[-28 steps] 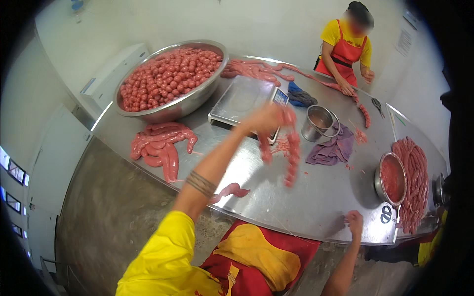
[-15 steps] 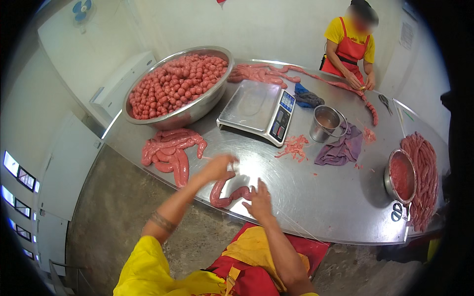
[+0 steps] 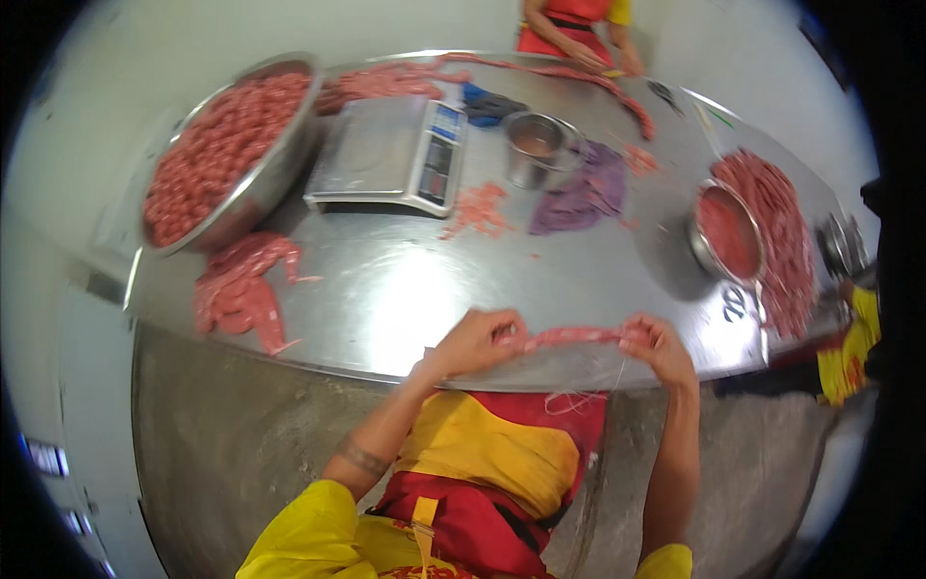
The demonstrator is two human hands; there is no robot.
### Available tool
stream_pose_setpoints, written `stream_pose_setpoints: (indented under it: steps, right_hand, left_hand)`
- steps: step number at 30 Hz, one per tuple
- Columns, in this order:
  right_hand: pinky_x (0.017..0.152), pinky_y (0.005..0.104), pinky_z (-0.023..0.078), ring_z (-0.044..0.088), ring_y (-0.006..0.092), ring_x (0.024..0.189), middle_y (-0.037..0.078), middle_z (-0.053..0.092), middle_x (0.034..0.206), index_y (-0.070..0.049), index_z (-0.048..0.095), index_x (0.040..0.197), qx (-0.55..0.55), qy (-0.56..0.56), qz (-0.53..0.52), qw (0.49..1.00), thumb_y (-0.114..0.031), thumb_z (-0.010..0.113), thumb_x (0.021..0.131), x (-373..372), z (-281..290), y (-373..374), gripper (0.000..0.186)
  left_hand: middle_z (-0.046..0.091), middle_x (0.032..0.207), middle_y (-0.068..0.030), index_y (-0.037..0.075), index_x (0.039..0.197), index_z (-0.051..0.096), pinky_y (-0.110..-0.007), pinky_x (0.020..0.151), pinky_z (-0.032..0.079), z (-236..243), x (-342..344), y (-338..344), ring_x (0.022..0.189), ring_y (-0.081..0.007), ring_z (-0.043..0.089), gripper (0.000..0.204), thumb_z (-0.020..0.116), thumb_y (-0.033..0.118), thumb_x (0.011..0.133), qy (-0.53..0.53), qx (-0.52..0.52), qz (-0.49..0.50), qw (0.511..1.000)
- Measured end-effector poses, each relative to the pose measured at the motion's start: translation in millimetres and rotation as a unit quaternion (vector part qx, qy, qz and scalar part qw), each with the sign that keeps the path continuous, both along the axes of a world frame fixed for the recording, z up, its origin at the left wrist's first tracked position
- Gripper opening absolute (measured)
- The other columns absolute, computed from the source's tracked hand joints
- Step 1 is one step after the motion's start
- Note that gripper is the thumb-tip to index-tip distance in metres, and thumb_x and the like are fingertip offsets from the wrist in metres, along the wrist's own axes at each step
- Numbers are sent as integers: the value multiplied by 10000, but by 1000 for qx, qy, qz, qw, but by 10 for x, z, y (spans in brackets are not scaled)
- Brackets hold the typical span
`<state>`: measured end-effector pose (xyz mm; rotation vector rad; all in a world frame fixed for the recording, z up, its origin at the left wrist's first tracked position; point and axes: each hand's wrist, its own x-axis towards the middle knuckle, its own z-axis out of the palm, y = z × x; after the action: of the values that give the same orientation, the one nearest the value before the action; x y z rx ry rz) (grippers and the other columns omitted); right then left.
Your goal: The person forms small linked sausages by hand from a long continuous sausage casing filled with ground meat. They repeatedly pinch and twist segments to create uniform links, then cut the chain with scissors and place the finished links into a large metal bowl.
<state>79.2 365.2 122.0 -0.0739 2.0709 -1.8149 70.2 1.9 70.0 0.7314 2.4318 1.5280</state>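
Note:
A length of raw pink sausage (image 3: 577, 335) is stretched roughly level between my two hands, just above the near edge of the steel table (image 3: 338, 338). My left hand (image 3: 479, 342) pinches its left end with curled fingers. At the other end, the fingers of my right hand (image 3: 661, 347) are closed on the sausage. Thin pale string (image 3: 576, 400) hangs below my right hand in loose loops over the red and yellow apron (image 3: 492, 454). To the left, a heap of sausage (image 3: 236, 301) lies near the table's edge.
A big steel basin (image 3: 307, 125) of linked sausages stands at the far left, beside a scale (image 3: 367, 150). Beyond are a metal pitcher (image 3: 526, 172) and purple cloth (image 3: 584, 193). A meat bowl (image 3: 702, 246), scissors (image 3: 734, 304) and long sausages (image 3: 786, 232) lie right. A co-worker (image 3: 569, 29) handles sausage opposite.
My hands have moved right, and both now hold the sausage, which lay curved on the table before. It is now drawn nearly straight between them. The view has turned right.

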Motion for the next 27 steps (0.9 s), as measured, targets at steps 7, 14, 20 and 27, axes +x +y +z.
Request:
stream_pose_setpoints:
  steps: [7,14,20,27]
  right_hand:
    - [797,218,489,626,72,937,-23,686,1033,-50,656,1319,217,-51,-211,952,-63,748,913,1260,-572,2068,417]
    - [927,391,556,682,228,1138,134,717,1260,-142,694,1340,445,-427,-215,757,-168,719,923,3033,-6,3002,419]
    - [864,455,540,717,321,976,181,739,1042,-102,681,1318,580,-61,-80,809,-196,736,898,1876,-430,1828,434]
    - [1062,470,437,508,410,1241,230,545,1362,-80,580,1392,517,174,-162,822,-127,731,867,-270,-1377,321,548]
  left_hand:
    - [652,1182,-243,-31,1264,611,-491,974,490,-336,-450,872,1125,-421,610,545,759,352,905,13,-230,106,967]
    - [608,960,-168,-16,1088,647,-496,845,493,-916,607,541,923,-390,604,377,750,304,917,129,-223,201,945]
    - [534,680,21,14,1055,669,-232,440,435,-757,-401,64,512,-106,491,498,547,497,1063,-567,280,161,757]
    - [533,667,45,-25,1109,672,-112,361,349,-247,-1010,-456,480,8,399,380,667,347,1030,-608,328,26,723]
